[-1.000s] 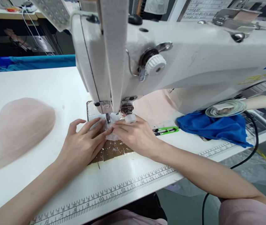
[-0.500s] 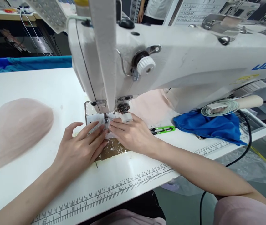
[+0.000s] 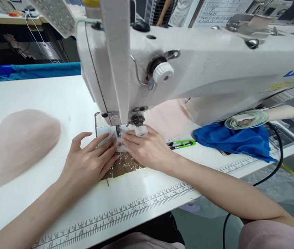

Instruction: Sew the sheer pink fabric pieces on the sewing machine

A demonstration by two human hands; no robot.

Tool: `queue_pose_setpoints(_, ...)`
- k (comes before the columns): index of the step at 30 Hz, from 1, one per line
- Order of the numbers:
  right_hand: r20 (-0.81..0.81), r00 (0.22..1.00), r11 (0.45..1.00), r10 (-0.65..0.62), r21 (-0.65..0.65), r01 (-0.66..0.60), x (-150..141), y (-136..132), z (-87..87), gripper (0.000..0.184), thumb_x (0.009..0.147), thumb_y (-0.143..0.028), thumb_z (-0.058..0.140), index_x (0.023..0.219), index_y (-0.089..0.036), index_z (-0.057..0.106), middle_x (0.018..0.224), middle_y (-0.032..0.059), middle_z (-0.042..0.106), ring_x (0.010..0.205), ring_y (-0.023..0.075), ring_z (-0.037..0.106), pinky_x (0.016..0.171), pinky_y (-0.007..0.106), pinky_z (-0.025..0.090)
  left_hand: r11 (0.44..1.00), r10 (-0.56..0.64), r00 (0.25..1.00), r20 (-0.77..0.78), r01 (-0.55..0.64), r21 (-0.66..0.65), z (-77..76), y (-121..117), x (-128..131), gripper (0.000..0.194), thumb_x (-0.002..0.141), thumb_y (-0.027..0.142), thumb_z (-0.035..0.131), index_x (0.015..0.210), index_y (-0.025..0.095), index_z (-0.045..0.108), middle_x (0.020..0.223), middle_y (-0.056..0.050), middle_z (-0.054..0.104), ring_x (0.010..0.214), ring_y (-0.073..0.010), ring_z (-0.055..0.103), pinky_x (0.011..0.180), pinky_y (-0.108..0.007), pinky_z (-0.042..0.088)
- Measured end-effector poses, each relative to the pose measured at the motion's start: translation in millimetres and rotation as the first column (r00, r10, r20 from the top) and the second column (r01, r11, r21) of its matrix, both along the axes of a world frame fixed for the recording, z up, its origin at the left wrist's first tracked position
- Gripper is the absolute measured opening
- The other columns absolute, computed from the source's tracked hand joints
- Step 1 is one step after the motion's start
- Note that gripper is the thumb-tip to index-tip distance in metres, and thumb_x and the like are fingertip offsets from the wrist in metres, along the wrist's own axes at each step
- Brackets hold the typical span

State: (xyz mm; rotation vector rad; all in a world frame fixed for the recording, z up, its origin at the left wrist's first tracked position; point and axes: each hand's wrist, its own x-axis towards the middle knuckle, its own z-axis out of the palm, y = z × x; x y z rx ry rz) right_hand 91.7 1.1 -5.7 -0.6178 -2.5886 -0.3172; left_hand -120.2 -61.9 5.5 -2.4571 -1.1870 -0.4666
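A small, pale, translucent fabric piece (image 3: 123, 148) lies under the presser foot (image 3: 117, 132) of a white sewing machine (image 3: 209, 69). My left hand (image 3: 88, 163) rests flat on the machine bed, fingers stretched out, with the fingertips pressing the piece from the left. My right hand (image 3: 147, 149) lies flat on the other side, its fingertips on the same piece just in front of the needle. The two sets of fingertips almost meet. Neither hand grips anything.
A heap of pale pink tulle (image 3: 17, 141) lies at the left of the white table (image 3: 45, 97). Green thread snips (image 3: 182, 143), a blue cloth (image 3: 236, 141) and a coiled tape (image 3: 245, 119) sit to the right. A printed ruler (image 3: 126, 210) runs along the front edge. A black cable (image 3: 278, 162) hangs down.
Both hands stay at the presser foot with the small piece; only the view shifted slightly. A person in the background moved.
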Motion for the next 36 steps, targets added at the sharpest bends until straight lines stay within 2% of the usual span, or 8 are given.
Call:
queue_pose_setpoints(8,0.063,0.998,0.998,-0.022,-0.055,0.025,-1.4,1.5,1.7,0.027,0.096,-0.012,0.047,0.110,-0.009,0.070,0.111,0.0103,0.075,0.099,0.0189,0.069,0.102,0.039,0.044,1.000,0.021,1.000,-0.003,-0.021,-0.013,-0.1,4.1,-2.1,0.024,0.097,0.023,0.054,0.118,0.022,0.064,0.121,-0.006,0.071,0.113,-0.0286,0.066,0.097,-0.052,0.038)
queue_pose_setpoints(14,0.065,0.998,0.991,-0.023,-0.127,0.031,-2.7,3.5,2.2,0.025,0.095,-0.012,0.049,0.107,-0.009,0.071,0.110,0.0124,0.075,0.103,0.0212,0.068,0.105,0.042,0.043,1.000,0.009,1.000,0.006,-0.009,0.002,-0.9,7.8,-2.7,0.023,0.097,0.026,0.053,0.117,0.023,0.066,0.119,-0.005,0.072,0.112,-0.0276,0.067,0.097,-0.052,0.038)
queue_pose_setpoints(20,0.084,0.995,0.995,-0.047,-0.087,0.054,-4.1,5.0,2.5,0.027,0.096,-0.013,0.046,0.102,-0.011,0.073,0.113,0.0098,0.075,0.103,0.0202,0.068,0.109,0.041,0.040,0.999,0.030,1.000,0.004,-0.030,-0.014,-1.6,9.6,-2.8,0.024,0.097,0.027,0.053,0.117,0.022,0.065,0.120,-0.006,0.072,0.113,-0.0283,0.066,0.099,-0.052,0.038)
queue_pose_setpoints(28,0.062,0.997,0.989,-0.041,-0.140,0.050,-4.1,5.6,3.7,0.027,0.095,-0.012,0.047,0.100,-0.012,0.073,0.109,0.0117,0.075,0.104,0.0215,0.067,0.104,0.044,0.044,0.999,0.039,0.999,0.033,-0.039,-0.013,-4.9,9.6,-4.1,0.026,0.097,0.027,0.054,0.120,0.026,0.064,0.121,-0.004,0.072,0.114,-0.0276,0.065,0.101,-0.051,0.038)
queue_pose_setpoints(30,0.059,0.998,0.987,-0.038,-0.151,0.046,-3.0,5.4,5.5,0.026,0.097,-0.017,0.048,0.100,-0.012,0.073,0.107,0.0118,0.076,0.103,0.0216,0.067,0.104,0.043,0.043,0.999,0.045,0.999,0.029,-0.045,-0.005,-4.1,8.9,-4.1,0.026,0.096,0.028,0.054,0.120,0.025,0.065,0.121,-0.005,0.071,0.114,-0.0281,0.065,0.100,-0.051,0.038)
queue_pose_setpoints(34,0.006,0.998,0.978,-0.070,-0.199,0.069,-0.5,8.5,8.2,0.041,0.097,-0.046,0.051,0.102,-0.012,0.073,0.103,0.0121,0.075,0.107,0.0242,0.065,0.105,0.045,0.042,0.998,0.030,1.000,0.005,-0.030,0.047,-1.4,5.1,0.1,0.025,0.095,0.027,0.057,0.118,0.025,0.065,0.117,-0.004,0.073,0.107,-0.0272,0.067,0.095,-0.048,0.040)
queue_pose_setpoints(36,0.008,0.994,0.975,-0.107,-0.194,0.107,0.8,11.6,8.0,0.041,0.099,-0.044,0.047,0.106,-0.013,0.072,0.110,0.0125,0.074,0.115,0.0243,0.062,0.108,0.045,0.040,0.998,-0.009,1.000,0.013,0.009,0.066,0.1,2.9,3.6,0.026,0.094,0.025,0.059,0.119,0.025,0.064,0.114,-0.002,0.075,0.101,-0.0246,0.069,0.091,-0.044,0.042)
